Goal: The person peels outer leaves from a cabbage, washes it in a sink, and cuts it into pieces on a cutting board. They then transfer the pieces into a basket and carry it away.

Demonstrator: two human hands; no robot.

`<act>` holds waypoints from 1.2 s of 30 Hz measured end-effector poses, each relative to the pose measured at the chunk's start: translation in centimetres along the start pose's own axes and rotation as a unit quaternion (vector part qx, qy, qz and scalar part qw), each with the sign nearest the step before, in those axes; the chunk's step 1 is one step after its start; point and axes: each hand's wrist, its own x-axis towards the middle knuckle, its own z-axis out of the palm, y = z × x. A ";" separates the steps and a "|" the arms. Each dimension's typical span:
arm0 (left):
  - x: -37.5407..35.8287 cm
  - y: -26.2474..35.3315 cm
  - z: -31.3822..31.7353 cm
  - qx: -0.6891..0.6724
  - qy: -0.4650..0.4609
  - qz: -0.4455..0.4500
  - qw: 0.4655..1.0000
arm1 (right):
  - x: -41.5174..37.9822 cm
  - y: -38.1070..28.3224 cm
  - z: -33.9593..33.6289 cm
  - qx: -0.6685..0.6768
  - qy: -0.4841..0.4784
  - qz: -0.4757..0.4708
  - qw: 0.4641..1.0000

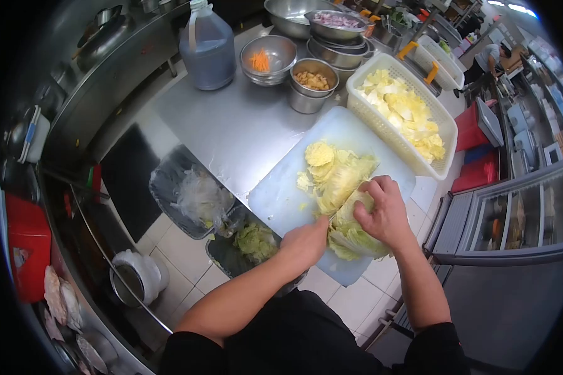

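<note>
Pale green cabbage [356,228] sits under the curled fingers of the right hand [381,209], which press on it. The left hand's [308,242] fingers are closed, but I cannot tell on what. The cabbage lies on the white cutting board [281,187], on the shiny worktop [213,125]. Beside the board, a white basket [444,153] holds yellow leaves [403,112].
</note>
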 end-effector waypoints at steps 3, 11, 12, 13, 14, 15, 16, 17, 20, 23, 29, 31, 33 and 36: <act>1.8 -0.5 -0.2 0.018 0.024 0.027 0.999 | -0.5 0.0 0.2 -0.005 0.004 0.003 1.000; -7.5 2.5 -6.5 0.052 0.069 -0.002 0.996 | -1.8 1.9 -3.4 0.061 0.044 0.013 0.997; -9.1 2.7 -6.8 0.061 0.078 -0.005 0.995 | -2.2 2.3 -3.4 0.038 0.033 0.019 0.999; -10.4 2.8 -6.7 0.065 0.077 0.004 0.995 | -2.4 2.3 -3.3 0.035 0.028 0.012 0.999; -11.7 2.8 -6.3 0.067 0.077 0.013 0.995 | -2.6 2.3 -3.2 0.031 0.023 0.003 0.999; -12.6 2.8 -5.7 0.069 0.079 0.023 0.994 | -2.6 2.4 -3.2 0.028 0.019 -0.008 0.999; -13.0 2.7 -5.0 0.070 0.072 0.019 0.995 | -2.6 2.4 -3.0 0.027 0.018 -0.006 0.999; -13.4 2.5 -4.3 0.069 0.065 0.013 0.995 | -2.6 2.3 -2.7 0.027 0.017 -0.005 0.999; -14.2 3.2 -4.2 0.068 0.030 -0.027 0.997 | -2.5 2.3 -2.0 0.024 0.024 -0.015 0.999; -13.1 3.5 -3.7 0.050 -0.002 -0.049 0.998 | -2.6 2.4 -1.6 0.034 0.021 -0.015 0.999; -4.2 3.1 0.7 0.016 -0.021 -0.025 0.999 | -3.0 3.0 -0.7 0.029 0.062 -0.015 0.998; -1.3 2.4 2.3 0.012 -0.022 -0.006 1.000 | -3.2 2.7 -0.6 0.019 0.063 -0.012 0.998; -1.6 2.0 2.2 0.013 -0.027 -0.001 1.000 | -3.1 2.8 -0.5 0.003 0.073 -0.001 0.997; -5.1 1.9 -0.2 0.027 -0.057 -0.018 0.998 | -3.1 2.9 -0.5 0.009 0.071 0.010 0.997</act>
